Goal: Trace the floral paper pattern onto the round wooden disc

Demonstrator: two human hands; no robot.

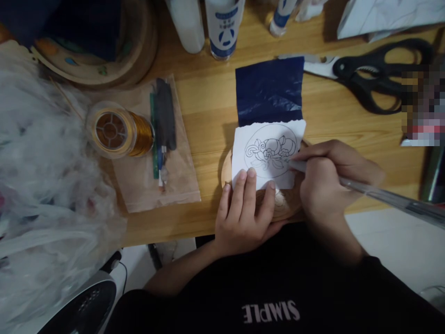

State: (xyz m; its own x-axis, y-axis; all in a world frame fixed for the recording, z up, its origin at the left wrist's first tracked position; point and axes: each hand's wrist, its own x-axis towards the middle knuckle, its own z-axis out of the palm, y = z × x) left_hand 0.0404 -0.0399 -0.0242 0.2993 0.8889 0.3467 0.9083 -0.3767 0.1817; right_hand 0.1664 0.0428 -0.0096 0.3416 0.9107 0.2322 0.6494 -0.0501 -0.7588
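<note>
A white sheet of paper (239, 153) with a line drawing of flowers inside a circle lies over a round wooden piece (227, 169). From under its far edge sticks out a dark blue sheet (269, 90), which looks like carbon paper. My left hand (245, 213) lies with fingers spread on the paper's near edge, pressing it flat. In my right hand (323, 181) is a grey pen (378, 192), its tip on the right part of the drawing. The wood under the paper is mostly hidden.
Black-handled scissors (368, 72) lie at the right. Left of the paper are a spool of golden wire (120, 132) and a clear bag with brushes (181, 171). Tubes (224, 32) stand at the back, near a round wooden container (139, 51). Crumpled plastic (52, 185) covers the far left.
</note>
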